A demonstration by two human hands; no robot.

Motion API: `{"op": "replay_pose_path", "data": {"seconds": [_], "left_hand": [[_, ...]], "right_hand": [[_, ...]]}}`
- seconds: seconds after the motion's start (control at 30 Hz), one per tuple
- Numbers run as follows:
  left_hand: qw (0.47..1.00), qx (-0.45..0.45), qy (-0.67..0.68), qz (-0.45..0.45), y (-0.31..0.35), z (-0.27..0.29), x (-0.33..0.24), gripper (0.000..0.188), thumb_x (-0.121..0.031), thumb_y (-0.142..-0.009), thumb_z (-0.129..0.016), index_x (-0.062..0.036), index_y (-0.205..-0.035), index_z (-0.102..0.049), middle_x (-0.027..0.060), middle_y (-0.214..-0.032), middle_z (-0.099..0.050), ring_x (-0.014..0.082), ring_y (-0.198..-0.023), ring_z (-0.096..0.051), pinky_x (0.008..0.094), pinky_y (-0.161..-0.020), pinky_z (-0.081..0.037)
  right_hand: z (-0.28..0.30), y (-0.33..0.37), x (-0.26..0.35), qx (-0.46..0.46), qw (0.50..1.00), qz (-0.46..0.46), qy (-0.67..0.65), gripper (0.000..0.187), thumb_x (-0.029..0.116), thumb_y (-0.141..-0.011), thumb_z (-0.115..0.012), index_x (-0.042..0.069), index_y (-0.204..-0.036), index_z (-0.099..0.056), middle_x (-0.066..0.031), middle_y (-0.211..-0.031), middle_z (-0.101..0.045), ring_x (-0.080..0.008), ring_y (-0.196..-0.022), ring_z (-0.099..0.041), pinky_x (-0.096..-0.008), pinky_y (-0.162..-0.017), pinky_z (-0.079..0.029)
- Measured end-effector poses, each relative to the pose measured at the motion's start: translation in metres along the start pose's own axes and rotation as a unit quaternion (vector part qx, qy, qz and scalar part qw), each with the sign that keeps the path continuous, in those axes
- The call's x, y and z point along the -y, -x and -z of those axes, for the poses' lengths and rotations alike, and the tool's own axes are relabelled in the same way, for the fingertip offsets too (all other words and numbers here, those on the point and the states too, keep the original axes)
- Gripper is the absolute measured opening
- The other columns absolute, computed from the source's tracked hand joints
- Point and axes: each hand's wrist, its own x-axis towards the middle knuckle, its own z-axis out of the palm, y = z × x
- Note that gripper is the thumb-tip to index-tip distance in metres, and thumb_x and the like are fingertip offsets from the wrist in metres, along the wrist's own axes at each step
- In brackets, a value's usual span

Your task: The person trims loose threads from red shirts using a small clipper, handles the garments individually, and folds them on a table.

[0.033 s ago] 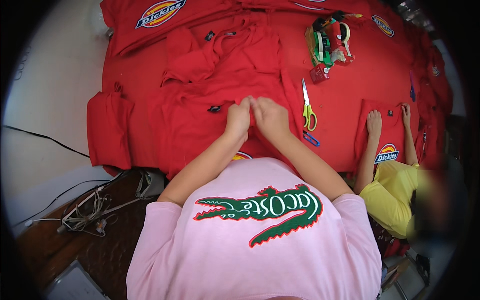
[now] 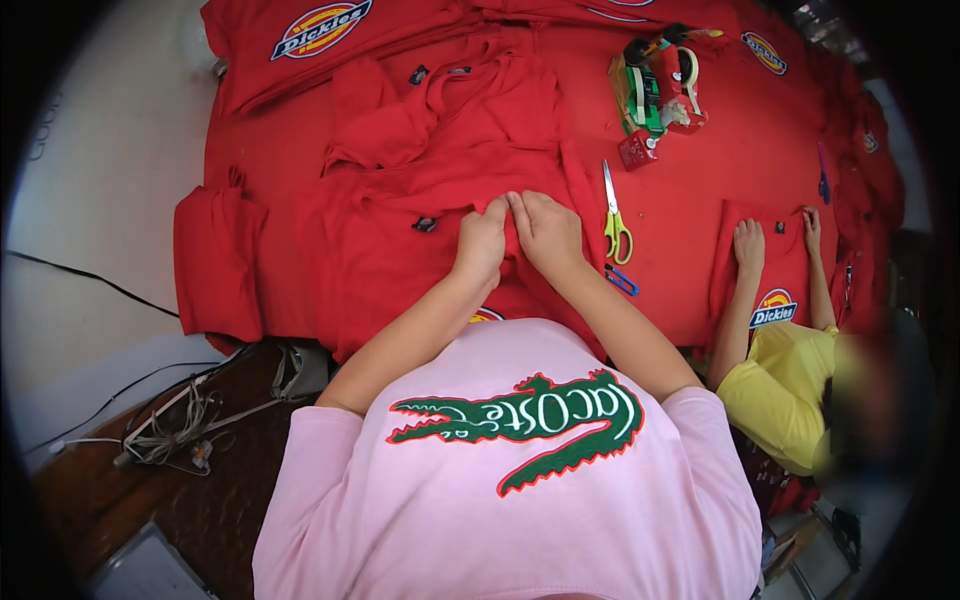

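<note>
Shifting slightly right since the earlier frame, the left hand (image 2: 482,242) and right hand (image 2: 546,236) are meeting at the fingertips over a red shirt (image 2: 380,255); I cannot tell whether they're pinching it. I'm seeing it lying along the table's (image 2: 680,195) near side, left of yellow-handled scissors (image 2: 614,214); a green tape dispenser (image 2: 645,100) is standing beyond.

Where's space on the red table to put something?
The red table is bare between the yellow scissors and the other person's red shirt, below the tape dispensers. Left of the scissors is crowded: left hand and right hand grip a bunched red shirt.
</note>
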Motion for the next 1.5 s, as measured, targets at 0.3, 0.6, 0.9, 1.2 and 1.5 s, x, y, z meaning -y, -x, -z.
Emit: {"op": "replay_pose_path", "data": {"seconds": [0.3,0.6,0.9,1.2,1.5], "left_hand": [[0.999,0.004,-0.030,0.042,-0.011,0.017,0.018,0.029,-0.030,-0.095,-0.067,-0.0082,-0.078,-0.063,-0.0004,-0.071,-0.059,0.0110,-0.064,-0.054,0.0322,-0.056,-0.041],[0.997,0.040,0.037,-0.046,0.000,0.017,-0.012,0.037,-0.041,-0.100,-0.064,-0.0124,-0.078,-0.058,-0.0028,-0.081,-0.055,0.0065,-0.079,-0.047,0.0266,-0.075,-0.042],[0.991,0.126,0.030,-0.035,0.016,0.030,-0.031,0.048,-0.055,-0.097,-0.067,-0.0129,-0.077,-0.054,-0.0045,-0.078,-0.051,0.0050,-0.076,-0.046,0.0246,-0.076,-0.045],[0.981,0.186,-0.015,-0.060,0.033,0.019,-0.039,0.024,-0.019,-0.092,-0.078,-0.0020,-0.109,-0.072,0.0024,-0.105,-0.073,0.0092,-0.094,-0.065,0.0269,-0.088,-0.051],[0.981,0.183,0.028,-0.056,0.034,0.014,-0.027,0.023,-0.017,-0.094,-0.075,-0.0031,-0.111,-0.071,0.0020,-0.106,-0.073,0.0108,-0.097,-0.066,0.0267,-0.090,-0.050]], "right_hand": [[0.002,0.009,0.004,0.020,1.000,-0.011,0.000,0.028,0.025,-0.097,-0.064,0.007,-0.077,-0.057,-0.0139,-0.073,-0.061,-0.0358,-0.062,-0.062,-0.0463,-0.055,-0.049],[0.013,0.014,-0.003,0.035,0.888,-0.231,-0.395,0.037,0.024,-0.105,-0.061,0.002,-0.075,-0.059,0.0016,-0.066,-0.050,-0.0083,-0.065,-0.041,-0.0293,-0.060,-0.038],[0.052,0.021,0.011,0.068,0.836,-0.248,-0.485,0.024,0.023,-0.104,-0.062,0.002,-0.095,-0.070,0.0071,-0.075,-0.053,-0.0039,-0.071,-0.047,-0.0221,-0.067,-0.042],[0.058,0.015,0.008,0.068,0.817,-0.279,-0.499,0.023,0.021,-0.102,-0.064,0.003,-0.089,-0.068,0.0066,-0.076,-0.056,-0.0028,-0.071,-0.046,-0.0222,-0.065,-0.039],[0.053,0.004,0.010,0.037,0.817,-0.296,-0.494,0.024,0.018,-0.099,-0.069,0.004,-0.081,-0.064,0.0100,-0.074,-0.051,0.0002,-0.069,-0.039,-0.0223,-0.058,-0.033]]}}
